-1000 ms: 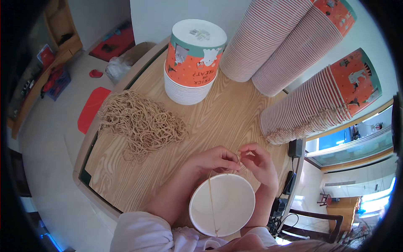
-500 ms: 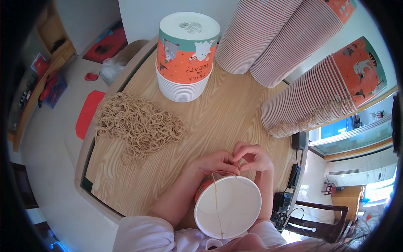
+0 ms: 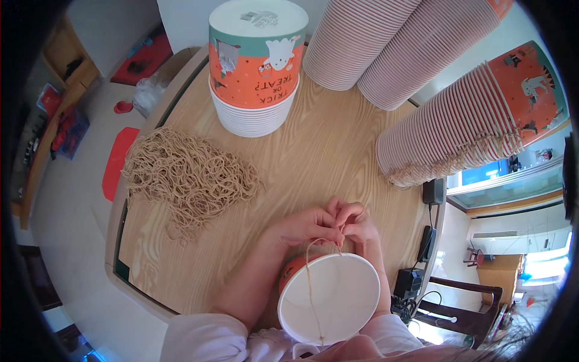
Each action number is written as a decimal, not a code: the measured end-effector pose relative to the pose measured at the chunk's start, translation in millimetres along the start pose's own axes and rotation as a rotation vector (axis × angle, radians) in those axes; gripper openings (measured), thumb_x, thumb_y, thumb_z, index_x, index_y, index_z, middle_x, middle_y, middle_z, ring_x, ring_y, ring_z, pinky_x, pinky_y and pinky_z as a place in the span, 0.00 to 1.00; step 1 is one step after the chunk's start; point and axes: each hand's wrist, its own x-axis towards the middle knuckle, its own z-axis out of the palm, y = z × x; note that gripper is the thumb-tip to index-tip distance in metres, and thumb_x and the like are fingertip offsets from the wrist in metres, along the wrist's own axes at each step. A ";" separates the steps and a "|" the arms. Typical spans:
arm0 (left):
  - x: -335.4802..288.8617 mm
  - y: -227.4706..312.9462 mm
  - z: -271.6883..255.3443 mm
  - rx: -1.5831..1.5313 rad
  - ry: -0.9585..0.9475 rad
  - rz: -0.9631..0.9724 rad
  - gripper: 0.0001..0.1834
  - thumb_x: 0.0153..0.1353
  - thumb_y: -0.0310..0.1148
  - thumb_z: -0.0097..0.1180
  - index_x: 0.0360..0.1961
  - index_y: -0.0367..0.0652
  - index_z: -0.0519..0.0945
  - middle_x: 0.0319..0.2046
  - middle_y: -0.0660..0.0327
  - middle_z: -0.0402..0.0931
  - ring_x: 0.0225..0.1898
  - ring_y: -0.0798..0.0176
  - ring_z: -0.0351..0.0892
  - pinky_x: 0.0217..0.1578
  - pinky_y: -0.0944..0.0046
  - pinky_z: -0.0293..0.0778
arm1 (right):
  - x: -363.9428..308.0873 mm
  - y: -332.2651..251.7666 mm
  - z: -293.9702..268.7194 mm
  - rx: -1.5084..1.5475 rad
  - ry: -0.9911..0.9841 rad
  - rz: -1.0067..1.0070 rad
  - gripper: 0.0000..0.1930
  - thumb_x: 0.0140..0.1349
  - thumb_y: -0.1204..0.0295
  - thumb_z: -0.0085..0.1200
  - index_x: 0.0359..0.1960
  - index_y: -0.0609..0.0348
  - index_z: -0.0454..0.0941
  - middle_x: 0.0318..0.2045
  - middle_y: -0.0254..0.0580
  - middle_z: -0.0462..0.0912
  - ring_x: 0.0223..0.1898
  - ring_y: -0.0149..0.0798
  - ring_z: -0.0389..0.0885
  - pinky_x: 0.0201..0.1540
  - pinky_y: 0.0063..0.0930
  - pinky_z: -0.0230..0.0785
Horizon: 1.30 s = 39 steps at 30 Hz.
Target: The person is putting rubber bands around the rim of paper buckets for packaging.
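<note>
A paper bucket [image 3: 350, 295], white inside and orange outside, lies tilted against my body with its mouth facing up at me. A thin tan string [image 3: 311, 283] runs across its mouth from the lower rim and loops over the upper rim. Just beyond that upper rim, my left hand [image 3: 313, 225] pinches the string. Close against it, my right hand [image 3: 357, 221] is also pinched on the string, the fingertips of both hands meeting. The exact knot or end between the fingers is hidden.
A heap of loose tan strings [image 3: 193, 175] lies on the wooden table [image 3: 307, 157] at left. Upside-down nested buckets [image 3: 259, 72] stand behind it. Tall bucket stacks [image 3: 362, 36] rise at the back; another stack [image 3: 446, 127] with strings lies at right. Black power adapters [image 3: 409, 282] sit at the right edge.
My hands have drawn closer together, and the right fingers have closed in toward the left at the string. The view has shifted slightly. The bucket stays against my body.
</note>
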 end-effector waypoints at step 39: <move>-8.5 10.0 -13.6 -0.003 -0.342 0.539 0.19 0.55 0.46 0.63 0.34 0.39 0.85 0.25 0.64 0.67 0.28 0.68 0.66 0.30 0.68 0.60 | 0.0 -4.4 -2.7 0.119 -0.126 0.017 0.15 0.56 0.62 0.59 0.21 0.61 0.72 0.22 0.38 0.72 0.28 0.36 0.69 0.35 0.30 0.61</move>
